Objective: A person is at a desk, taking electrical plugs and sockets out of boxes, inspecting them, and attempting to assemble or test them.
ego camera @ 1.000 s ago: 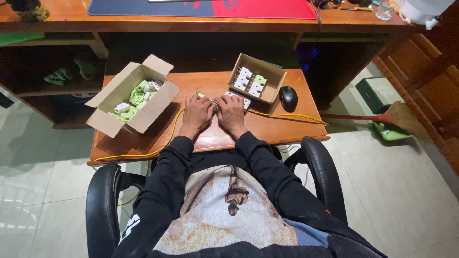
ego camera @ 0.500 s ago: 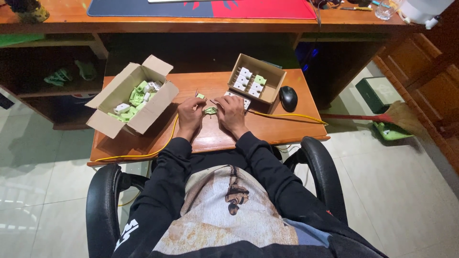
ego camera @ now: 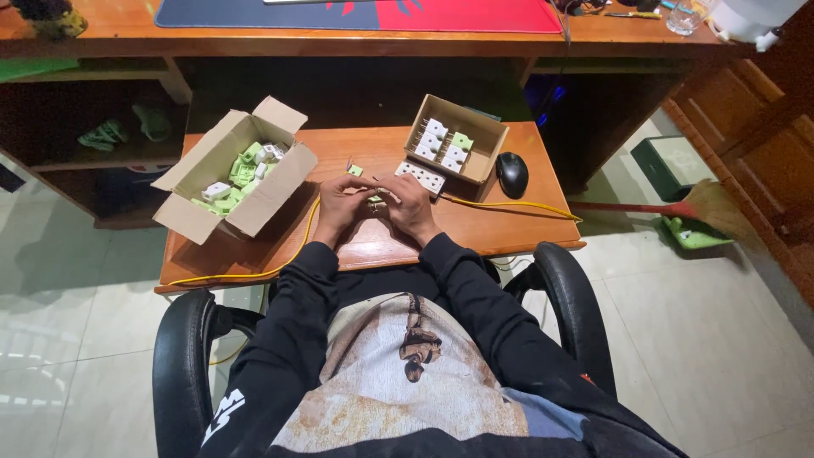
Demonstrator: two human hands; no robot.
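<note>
My left hand [ego camera: 341,206] and my right hand [ego camera: 409,207] meet over the middle of a small wooden table [ego camera: 475,229]. Together they pinch a small green and white plastic part [ego camera: 375,200] between the fingertips. A loose green part [ego camera: 355,170] lies just beyond my left hand. A white block with holes [ego camera: 420,177] rests on the table just past my right hand. I sit in a black office chair [ego camera: 182,356] pulled up to the table.
An open cardboard box [ego camera: 227,182] with several green and white parts stands at the left. A smaller box [ego camera: 483,140] of white and green parts stands behind right, beside a black mouse [ego camera: 512,174]. A yellow cable [ego camera: 297,248] crosses the table. A broom [ego camera: 678,209] lies right.
My hands lay flat on the table a second ago. They have lifted, drawn together and now hold a small green and white part between the fingers.
</note>
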